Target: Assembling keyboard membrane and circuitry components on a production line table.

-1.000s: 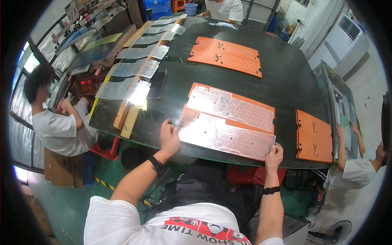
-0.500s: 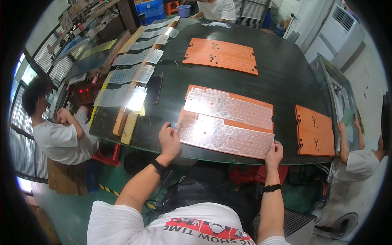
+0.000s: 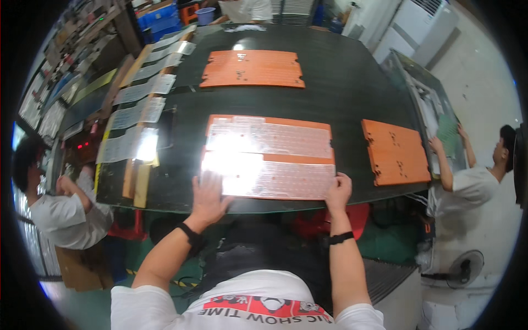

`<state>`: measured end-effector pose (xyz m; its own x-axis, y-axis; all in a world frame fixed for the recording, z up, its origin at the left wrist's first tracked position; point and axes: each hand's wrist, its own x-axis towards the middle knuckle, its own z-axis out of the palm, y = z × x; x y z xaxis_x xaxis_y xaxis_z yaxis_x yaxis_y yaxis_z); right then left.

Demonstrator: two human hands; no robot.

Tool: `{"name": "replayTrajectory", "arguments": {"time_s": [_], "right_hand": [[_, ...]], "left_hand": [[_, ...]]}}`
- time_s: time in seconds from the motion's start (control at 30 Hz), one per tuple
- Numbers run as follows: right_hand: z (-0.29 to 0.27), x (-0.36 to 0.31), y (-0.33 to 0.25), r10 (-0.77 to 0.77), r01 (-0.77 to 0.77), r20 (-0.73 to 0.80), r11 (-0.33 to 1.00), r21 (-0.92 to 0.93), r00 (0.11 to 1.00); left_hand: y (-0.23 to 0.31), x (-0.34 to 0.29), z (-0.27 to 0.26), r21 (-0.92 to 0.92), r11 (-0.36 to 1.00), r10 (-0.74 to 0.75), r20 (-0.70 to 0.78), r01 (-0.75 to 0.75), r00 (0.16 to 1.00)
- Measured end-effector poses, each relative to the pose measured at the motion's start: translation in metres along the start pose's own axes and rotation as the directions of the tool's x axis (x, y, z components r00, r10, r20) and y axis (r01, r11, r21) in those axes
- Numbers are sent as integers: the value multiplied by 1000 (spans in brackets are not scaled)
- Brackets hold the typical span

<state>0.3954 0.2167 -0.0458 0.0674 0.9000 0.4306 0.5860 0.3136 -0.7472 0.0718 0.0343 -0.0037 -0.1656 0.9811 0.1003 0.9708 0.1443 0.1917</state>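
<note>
Two clear plastic circuit sheets lie on an orange board in front of me: an upper sheet [image 3: 291, 136] and a lower sheet [image 3: 291, 179]. Strong glare covers their left portions. My left hand [image 3: 208, 199] lies open at the lower sheet's left end, fingertips on it and thumb spread to the right. At the right end, my right hand [image 3: 337, 191] is closed around the lower corner, its fingers curled over the sheet's edge. The orange board [image 3: 324, 120] shows along the top and between the sheets.
Orange boards lie farther back [image 3: 253, 69] and to the right [image 3: 397, 154] on the dark table [image 3: 330, 102]. Several clear sheets [image 3: 132, 92] lie across wooden strips at left. Seated people [image 3: 69, 214] [image 3: 467, 190] flank the table; another person [image 3: 250, 10] is at its far side.
My left hand has gone from gripping the lower sheet's left edge to lying flat on it. The right hand stays at the right corner. The whole view has shifted.
</note>
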Motion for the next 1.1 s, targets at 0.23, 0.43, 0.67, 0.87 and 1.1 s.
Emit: {"name": "replayTrajectory", "arguments": {"time_s": [0.23,0.43,0.67,0.87,1.1], "right_hand": [[-1,-3,-7,3,-2,22,997,-77,1000],[1,-3,-7,0,8,38,980,-197,999],[-9,-10,-29,-248,279,220,953,-120,943],[-26,-17,-34,-327,559,603,792,-246,728],[-14,8,-86,40,367,653,800,-474,756]], "left_hand": [[-8,-2,12,42,993,118,-139,-114,983],[-3,-2,10,18,995,98,-133,-96,986],[-3,-3,7,-1,998,63,-138,-64,988],[-1,0,2,19,999,39,-93,-37,995],[19,16,-3,46,999,-3,36,1,999]]}}
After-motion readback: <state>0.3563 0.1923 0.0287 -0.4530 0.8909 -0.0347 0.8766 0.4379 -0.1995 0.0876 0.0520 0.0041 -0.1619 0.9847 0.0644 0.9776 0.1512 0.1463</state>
